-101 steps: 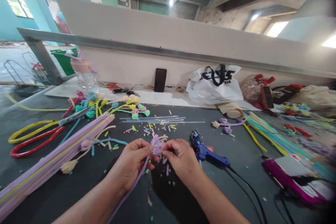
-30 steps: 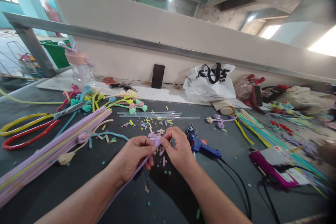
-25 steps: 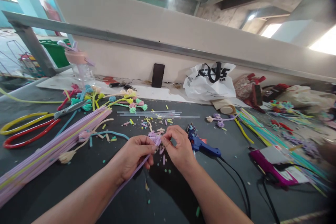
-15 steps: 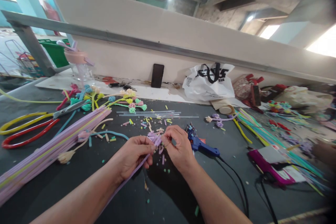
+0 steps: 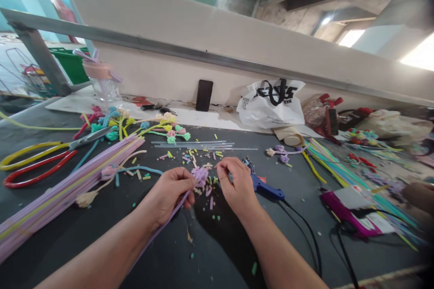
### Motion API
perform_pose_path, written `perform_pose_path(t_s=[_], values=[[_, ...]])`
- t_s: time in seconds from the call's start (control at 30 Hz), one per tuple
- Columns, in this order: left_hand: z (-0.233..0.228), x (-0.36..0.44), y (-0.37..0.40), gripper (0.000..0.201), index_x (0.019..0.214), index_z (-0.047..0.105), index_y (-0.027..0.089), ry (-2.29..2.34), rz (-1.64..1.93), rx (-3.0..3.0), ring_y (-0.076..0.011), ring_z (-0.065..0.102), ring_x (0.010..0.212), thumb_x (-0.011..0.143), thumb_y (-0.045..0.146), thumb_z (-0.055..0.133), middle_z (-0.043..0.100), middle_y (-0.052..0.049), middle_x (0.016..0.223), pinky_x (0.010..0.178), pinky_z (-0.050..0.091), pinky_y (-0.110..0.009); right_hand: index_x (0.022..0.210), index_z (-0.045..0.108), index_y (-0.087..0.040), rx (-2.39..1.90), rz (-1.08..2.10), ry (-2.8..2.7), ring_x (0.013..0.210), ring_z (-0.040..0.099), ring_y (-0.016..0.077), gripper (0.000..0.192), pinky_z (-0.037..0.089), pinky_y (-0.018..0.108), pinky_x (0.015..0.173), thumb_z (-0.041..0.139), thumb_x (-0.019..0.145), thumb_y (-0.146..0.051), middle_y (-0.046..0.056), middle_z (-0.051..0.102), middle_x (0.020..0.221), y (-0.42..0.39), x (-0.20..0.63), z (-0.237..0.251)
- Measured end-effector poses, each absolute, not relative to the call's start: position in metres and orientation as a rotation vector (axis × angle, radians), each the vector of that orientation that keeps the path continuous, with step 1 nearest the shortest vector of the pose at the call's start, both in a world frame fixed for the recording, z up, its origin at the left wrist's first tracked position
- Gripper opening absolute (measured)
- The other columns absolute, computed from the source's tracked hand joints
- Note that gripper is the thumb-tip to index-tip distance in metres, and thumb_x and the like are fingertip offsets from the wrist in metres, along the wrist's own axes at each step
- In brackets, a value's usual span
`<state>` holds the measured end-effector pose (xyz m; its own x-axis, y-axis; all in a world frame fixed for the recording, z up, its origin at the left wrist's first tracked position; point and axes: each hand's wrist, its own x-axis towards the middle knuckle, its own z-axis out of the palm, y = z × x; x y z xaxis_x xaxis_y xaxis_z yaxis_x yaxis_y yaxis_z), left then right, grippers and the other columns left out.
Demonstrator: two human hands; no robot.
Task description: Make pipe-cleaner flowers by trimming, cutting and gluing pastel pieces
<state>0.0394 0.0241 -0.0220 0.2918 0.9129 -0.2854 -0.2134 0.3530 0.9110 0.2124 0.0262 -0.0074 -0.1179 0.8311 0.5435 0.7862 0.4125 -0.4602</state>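
Observation:
My left hand (image 5: 176, 188) is closed around the stem of a purple pipe-cleaner flower (image 5: 200, 177), pinching it just below the bloom. The stem trails down along my left forearm. To the right of the bloom and apart from it is my right hand (image 5: 236, 183), its thumb and fingertips pinched together; whether anything small is between them I cannot make out. Short cut pipe-cleaner pieces (image 5: 211, 202) lie scattered under and around the flower. A blue hot glue gun (image 5: 267, 188) rests just beyond my right hand, its nozzle end partly hidden.
Left lie a bundle of purple pipe cleaners (image 5: 73, 187), scissors (image 5: 40, 156) and finished coloured flowers (image 5: 166, 122). Clear glue sticks (image 5: 203, 146) lie ahead, before a phone (image 5: 204, 95) and white bag (image 5: 271, 104). A magenta device (image 5: 349, 214) with cables and another person's hand (image 5: 418, 196) are right.
My right hand has drawn away from the purple flower to the right, leaving a gap. My left hand keeps its hold on the stem, and the bloom shows more fully.

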Motion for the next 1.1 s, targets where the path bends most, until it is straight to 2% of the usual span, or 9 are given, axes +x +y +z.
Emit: perform_pose_path(t_s=[0.2, 0.37, 0.47, 0.73, 0.93, 1.1], values=[[-0.028, 0.036, 0.027, 0.016, 0.067, 0.051, 0.017, 1.058, 1.020, 0.933, -0.0079, 0.044, 0.033, 0.070, 0.029, 0.060, 0.053, 0.004, 0.039, 0.036, 0.034, -0.018, 0.076, 0.059, -0.022, -1.501, 0.116, -2.116, 0.078, 0.058, 0.0144, 0.015, 0.027, 0.030, 0.074, 0.054, 0.076, -0.008, -0.002, 0.066, 0.080, 0.029, 0.213, -0.017], [-0.026, 0.041, 0.023, 0.019, 0.064, 0.048, 0.017, 1.098, 1.011, 0.980, -0.0076, 0.044, 0.032, 0.070, 0.031, 0.059, 0.053, 0.004, 0.039, 0.036, 0.033, -0.017, 0.075, 0.061, -0.021, -1.466, 0.170, -2.240, 0.077, 0.058, 0.0162, 0.004, 0.024, 0.032, 0.075, 0.062, 0.075, -0.017, -0.001, 0.065, 0.077, 0.029, 0.206, -0.028], [-0.021, 0.044, 0.022, 0.018, 0.064, 0.047, 0.018, 1.140, 0.998, 1.000, -0.0079, 0.044, 0.032, 0.071, 0.031, 0.058, 0.053, 0.004, 0.038, 0.035, 0.032, -0.017, 0.069, 0.061, -0.021, -1.472, 0.180, -2.245, 0.075, 0.058, 0.0156, 0.008, 0.024, 0.032, 0.076, 0.061, 0.075, -0.015, -0.001, 0.065, 0.072, 0.030, 0.204, -0.028], [-0.020, 0.046, 0.022, 0.014, 0.065, 0.048, 0.018, 1.272, 0.955, 1.177, -0.0083, 0.045, 0.031, 0.073, 0.029, 0.052, 0.053, 0.005, 0.038, 0.035, 0.033, -0.017, 0.066, 0.056, -0.018, -1.538, 0.218, -2.150, 0.066, 0.056, 0.0144, 0.017, 0.027, 0.033, 0.074, 0.053, 0.083, -0.019, -0.001, 0.063, 0.065, 0.033, 0.211, -0.023], [-0.021, 0.046, 0.022, 0.015, 0.063, 0.049, 0.018, 1.289, 0.947, 1.242, -0.0090, 0.047, 0.032, 0.072, 0.030, 0.053, 0.054, 0.004, 0.039, 0.036, 0.034, -0.018, 0.067, 0.057, -0.019, -1.416, 0.320, -2.238, 0.067, 0.057, 0.0123, 0.012, 0.029, 0.030, 0.075, 0.058, 0.077, -0.013, -0.004, 0.063, 0.065, 0.030, 0.209, -0.024], [-0.021, 0.047, 0.021, 0.013, 0.062, 0.050, 0.019, 1.352, 0.909, 1.276, -0.0093, 0.046, 0.030, 0.071, 0.028, 0.053, 0.053, 0.005, 0.038, 0.034, 0.033, -0.018, 0.066, 0.057, -0.019, -1.323, 0.343, -2.303, 0.064, 0.056, 0.0112, 0.014, 0.030, 0.029, 0.074, 0.058, 0.079, -0.016, -0.004, 0.063, 0.063, 0.029, 0.212, -0.020]])
